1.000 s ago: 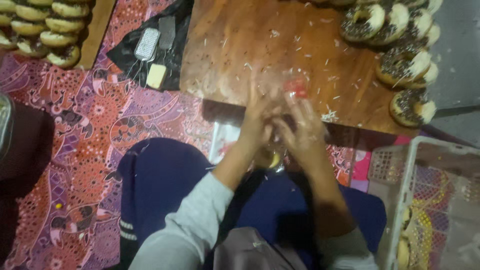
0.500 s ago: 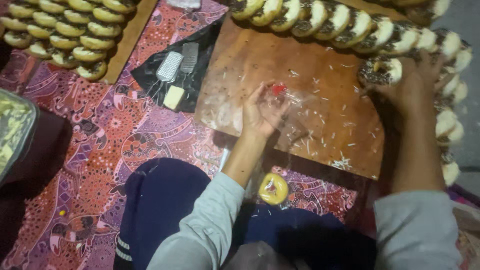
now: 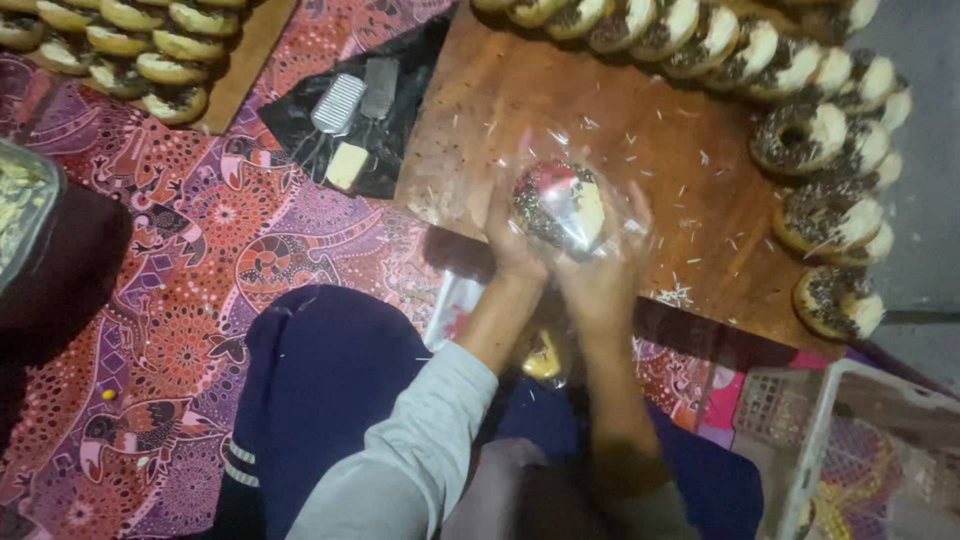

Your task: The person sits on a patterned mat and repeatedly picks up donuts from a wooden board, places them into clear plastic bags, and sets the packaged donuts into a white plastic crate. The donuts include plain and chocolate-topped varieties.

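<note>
- The chocolate-sprinkled doughnut (image 3: 558, 205) sits inside a clear plastic bag (image 3: 590, 190), cupped between both hands above the near edge of the wooden board (image 3: 690, 260).
- The left hand (image 3: 512, 245) clasps the bag's left side, fingers curled up.
- The right hand (image 3: 605, 275) (somewhat blurred) grips its right side, forearm reaching up from below.

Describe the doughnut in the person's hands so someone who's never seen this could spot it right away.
Start at the wooden board on the patterned cloth, with doughnuts lined along its far and right edges. Over its near edge, the left hand and right hand hold one doughnut between them. Unlike the bare ones in rows, it sits inside a clear plastic bag.
</note>
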